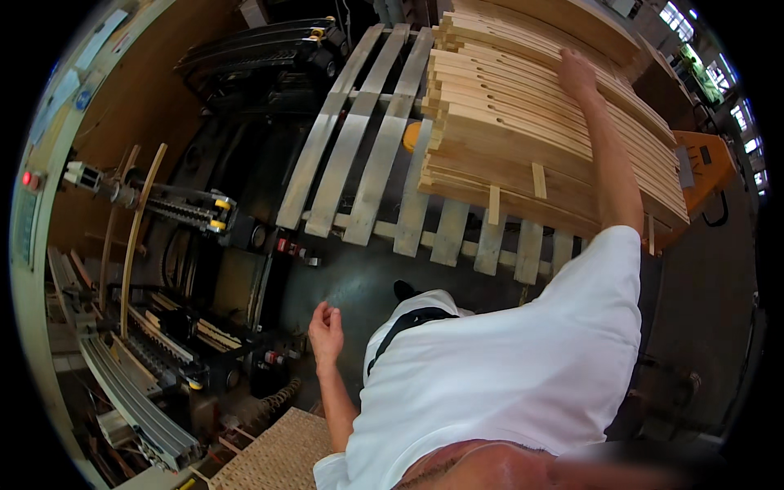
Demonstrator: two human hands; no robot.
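Observation:
My right hand reaches far over a stack of pale wooden boards. Its fingers bend down over the top edge of one board in the stack; the fingertips are partly hidden. Small slots show along the edges of several boards, which stand side by side on edge. My left hand hangs at my side over the floor, holding nothing, with its fingers loosely bent. The stack rests on a slatted wooden pallet, and thin wood strips poke out from beneath the lower boards.
To the left stands a dark machine with rails, yellow wheels and a red button. A long curved wood strip leans there. An orange pallet truck stands right of the stack. A woven-textured surface lies at the lower left.

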